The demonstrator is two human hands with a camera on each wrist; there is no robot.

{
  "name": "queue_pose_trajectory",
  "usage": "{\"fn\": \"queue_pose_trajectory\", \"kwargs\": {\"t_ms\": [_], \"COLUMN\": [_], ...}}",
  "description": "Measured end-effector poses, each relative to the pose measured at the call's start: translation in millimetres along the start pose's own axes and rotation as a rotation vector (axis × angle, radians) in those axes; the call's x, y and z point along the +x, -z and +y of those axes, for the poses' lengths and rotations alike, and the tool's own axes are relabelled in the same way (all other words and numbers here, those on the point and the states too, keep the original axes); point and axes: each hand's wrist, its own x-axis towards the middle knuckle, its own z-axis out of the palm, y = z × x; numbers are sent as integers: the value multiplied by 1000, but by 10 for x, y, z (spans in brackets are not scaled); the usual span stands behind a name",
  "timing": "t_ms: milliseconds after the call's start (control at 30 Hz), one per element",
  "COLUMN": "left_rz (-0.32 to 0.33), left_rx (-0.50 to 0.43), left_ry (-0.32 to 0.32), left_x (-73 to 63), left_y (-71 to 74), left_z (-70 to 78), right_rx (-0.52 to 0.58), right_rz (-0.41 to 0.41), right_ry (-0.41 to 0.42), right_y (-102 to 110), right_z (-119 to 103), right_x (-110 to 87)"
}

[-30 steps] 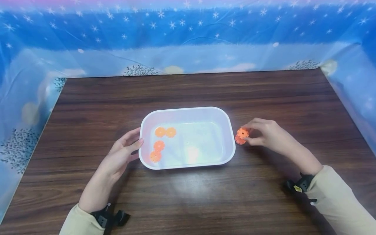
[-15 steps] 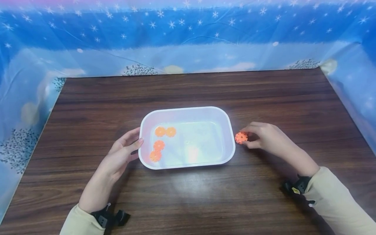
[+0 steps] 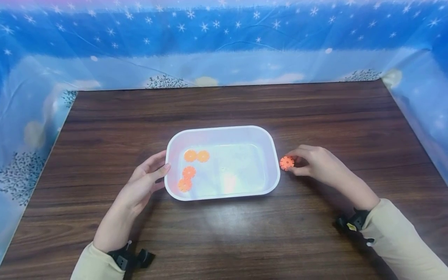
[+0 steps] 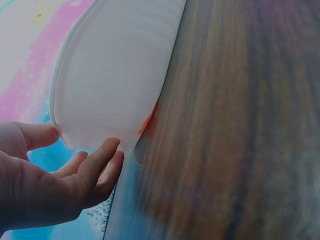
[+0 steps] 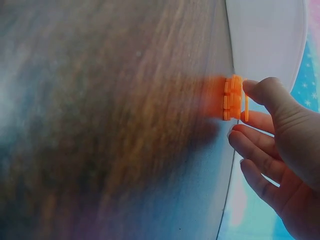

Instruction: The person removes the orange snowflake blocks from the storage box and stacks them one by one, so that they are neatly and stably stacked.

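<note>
A white plastic tub [image 3: 224,196] stands mid-table. My left hand [image 3: 140,182] holds its left end, thumb at the rim and fingers against the outer wall. Just past the tub's right end, my right hand [image 3: 313,163] pinches an orange notched disc [image 3: 287,163] between thumb and forefinger. The right wrist view shows more orange discs [image 5: 231,97] stacked flat under it, beside the tub wall; the other fingers of that hand spread loosely. Inside the tub's left part lie two light orange discs [image 3: 190,156] and two redder orange discs [image 3: 189,172].
Dark wood-grain table [image 3: 224,241] surrounds the tub. A blue cloth with snowflakes [image 3: 224,39] hangs behind and at both sides. Each wrist wears a black camera strap [image 3: 122,256] below a beige sleeve [image 3: 402,233].
My right hand has brought its disc slightly down and left, from partly overlapping another disc to lying over the stack. The left hand and tub have stayed in place.
</note>
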Motion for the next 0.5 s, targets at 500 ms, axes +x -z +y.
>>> {"fn": "queue_pose_trajectory", "kwargs": {"t_ms": [500], "left_rz": [6], "left_rx": [-12], "left_ry": [6], "left_x": [-2], "left_y": [4], "left_z": [9], "right_rx": [36], "right_rz": [-27], "right_ry": [-55], "right_y": [20], "right_z": [-31], "right_x": [-5]}}
